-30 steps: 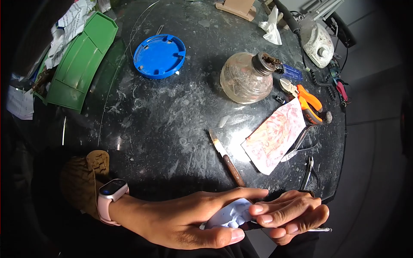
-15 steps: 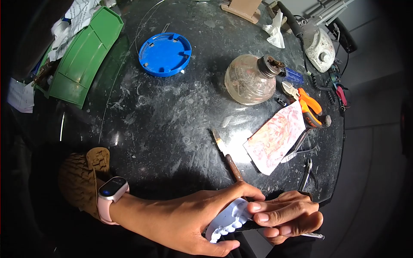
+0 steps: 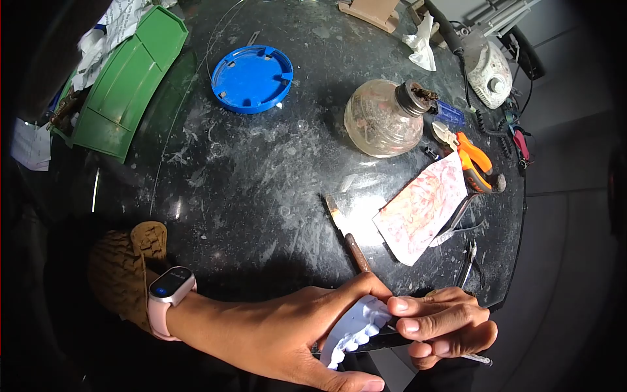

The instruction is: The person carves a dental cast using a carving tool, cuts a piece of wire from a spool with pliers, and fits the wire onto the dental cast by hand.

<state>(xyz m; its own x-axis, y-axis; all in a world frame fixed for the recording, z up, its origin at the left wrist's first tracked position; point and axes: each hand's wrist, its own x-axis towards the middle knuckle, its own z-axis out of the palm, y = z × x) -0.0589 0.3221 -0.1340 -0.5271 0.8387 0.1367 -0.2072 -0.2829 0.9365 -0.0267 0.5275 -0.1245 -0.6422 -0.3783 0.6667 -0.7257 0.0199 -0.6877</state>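
Note:
Low in the head view, my left hand grips a pale bluish-white dental cast, its row of teeth turned downward and toward my right hand. My right hand is closed beside the cast's upper right end, fingers curled. A thin rod-like tool sticks out below those fingers; its middle is hidden, so its exact kind is unclear. Just above my left hand lies a knife with a brown handle and a stained blade.
A pink-smeared white sheet, orange-handled cutting pliers and smaller pliers lie right. Behind stands a glass spirit burner. Further off are a blue round lid, a green tray and a white control box.
My right hand has shifted slightly right, away from the cast. My left thumb reaches further right along the lower edge, and the cast has turned a little. The whole view has moved slightly.

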